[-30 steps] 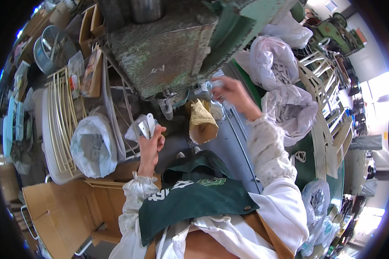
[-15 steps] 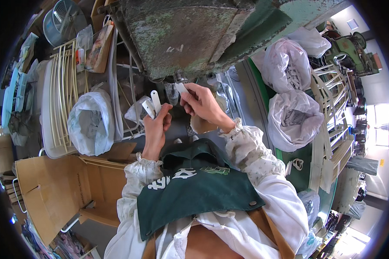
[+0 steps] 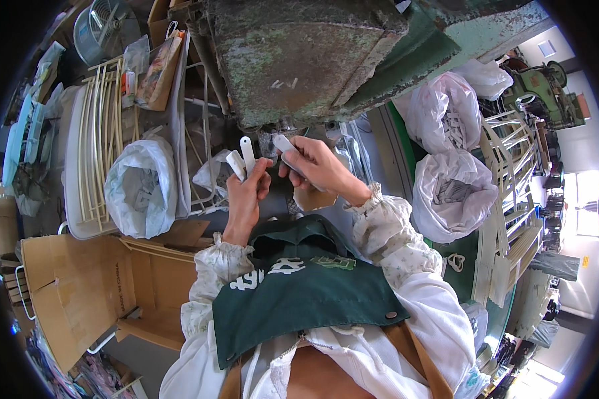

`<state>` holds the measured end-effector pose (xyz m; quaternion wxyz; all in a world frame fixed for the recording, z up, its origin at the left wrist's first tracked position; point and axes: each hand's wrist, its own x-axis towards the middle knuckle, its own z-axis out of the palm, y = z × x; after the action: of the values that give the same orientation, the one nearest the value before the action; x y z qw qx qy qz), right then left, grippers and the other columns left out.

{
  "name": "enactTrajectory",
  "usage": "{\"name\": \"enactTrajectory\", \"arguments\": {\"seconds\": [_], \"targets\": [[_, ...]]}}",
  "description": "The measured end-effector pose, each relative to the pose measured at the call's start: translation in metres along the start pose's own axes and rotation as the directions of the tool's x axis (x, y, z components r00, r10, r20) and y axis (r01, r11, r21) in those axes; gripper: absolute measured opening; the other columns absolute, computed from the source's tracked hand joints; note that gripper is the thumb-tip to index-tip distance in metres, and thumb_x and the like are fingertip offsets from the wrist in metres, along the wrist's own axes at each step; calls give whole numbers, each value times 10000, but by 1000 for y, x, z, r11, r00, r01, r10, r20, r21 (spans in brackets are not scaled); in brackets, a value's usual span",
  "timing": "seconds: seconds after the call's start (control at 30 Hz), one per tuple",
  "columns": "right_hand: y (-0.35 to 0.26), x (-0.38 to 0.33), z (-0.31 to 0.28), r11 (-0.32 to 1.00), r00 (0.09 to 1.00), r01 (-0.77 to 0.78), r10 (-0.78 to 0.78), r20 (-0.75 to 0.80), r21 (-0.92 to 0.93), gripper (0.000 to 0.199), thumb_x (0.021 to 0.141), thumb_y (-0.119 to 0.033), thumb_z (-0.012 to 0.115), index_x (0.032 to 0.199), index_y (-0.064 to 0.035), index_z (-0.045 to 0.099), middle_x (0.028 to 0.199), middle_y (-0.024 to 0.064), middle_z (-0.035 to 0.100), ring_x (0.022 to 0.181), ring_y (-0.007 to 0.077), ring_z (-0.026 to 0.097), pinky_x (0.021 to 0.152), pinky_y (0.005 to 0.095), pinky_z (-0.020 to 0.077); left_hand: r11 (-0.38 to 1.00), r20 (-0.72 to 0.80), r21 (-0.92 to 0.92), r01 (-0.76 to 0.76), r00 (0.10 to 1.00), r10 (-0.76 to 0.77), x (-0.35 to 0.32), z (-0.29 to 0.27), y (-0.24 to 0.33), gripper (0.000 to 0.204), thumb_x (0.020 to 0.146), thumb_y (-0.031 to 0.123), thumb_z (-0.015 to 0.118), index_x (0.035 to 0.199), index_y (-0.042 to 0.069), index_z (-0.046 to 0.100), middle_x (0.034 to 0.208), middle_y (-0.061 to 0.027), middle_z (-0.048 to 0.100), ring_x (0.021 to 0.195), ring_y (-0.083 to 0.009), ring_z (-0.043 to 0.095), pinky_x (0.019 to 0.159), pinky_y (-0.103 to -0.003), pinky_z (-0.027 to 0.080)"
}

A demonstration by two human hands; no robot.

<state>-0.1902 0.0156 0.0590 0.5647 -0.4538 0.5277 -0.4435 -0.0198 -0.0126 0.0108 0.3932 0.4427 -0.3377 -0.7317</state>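
My left hand [image 3: 243, 203] is closed around a few flat white strips [image 3: 247, 153], whose ends stick up past the thumb; the tallest has a rounded end with a small hole. Just to its right, my right hand [image 3: 323, 169] pinches a single flat whitish strip [image 3: 283, 143] with a rounded end, between thumb and fingers. Both hands are just below the lower edge of a worn green metal machine [image 3: 293, 66]. A small metal part [image 3: 283, 124] shows at that edge, above the right hand's strip and apart from it.
On the left, an open white bag [image 3: 141, 189] holds grey pieces, beside long pale rods [image 3: 98, 146] and an open cardboard box [image 3: 80, 292]. Two white bags [image 3: 456, 199] of strips stand on a green surface at right, near stacked pale frames [image 3: 512, 199]. A fan [image 3: 105, 33] stands far left.
My right hand has drawn its strip slightly down and away from the machine's edge, so its rounded end now shows. The left hand keeps its strips and has shifted slightly right.
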Motion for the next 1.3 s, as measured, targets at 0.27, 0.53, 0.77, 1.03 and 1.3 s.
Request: {"name": "enactTrajectory", "arguments": {"seconds": [0.27,0.53,0.77,1.03,1.3], "targets": [[-2,2,1,991,1000,-24,22,-20,-130,308,959,-226,515,760,9,515,562,43,560,431,80,491,388,243,364,987,3,-98,-127,992,128,8,22,7,184,848,153,705,946,2,670,617,48,512,476,-16,385,414,-193,227],[8,10,1,996,997,-51,47,-56,-76,372,970,-275,489,759,26,544,509,44,525,408,99,519,368,263,366,980,-112,-124,-155,983,142,20,40,5,128,848,96,688,754,65,608,540,83,438,414,-11,317,395,-220,173],[8,23,-13,980,987,-93,114,113,-177,392,981,-335,429,857,8,571,523,28,522,396,92,480,345,246,326,973,-218,-84,-213,957,190,16,49,11,135,835,96,688,732,79,602,541,83,446,402,-8,327,390,-221,176],[6,24,-17,943,910,-330,328,254,-35,363,972,-361,475,899,-16,561,585,20,521,389,62,389,341,213,276,986,-186,-132,-99,980,73,22,33,-4,163,819,108,711,738,66,576,571,62,485,432,-19,390,392,-201,231],[50,0,-48,966,893,-254,217,393,44,105,968,-104,493,1013,-14,522,799,6,540,619,55,472,516,185,365,970,109,-241,39,994,-13,7,-13,-22,538,961,450,477,1187,-35,543,577,58,341,468,-32,304,424,-202,204]]}}
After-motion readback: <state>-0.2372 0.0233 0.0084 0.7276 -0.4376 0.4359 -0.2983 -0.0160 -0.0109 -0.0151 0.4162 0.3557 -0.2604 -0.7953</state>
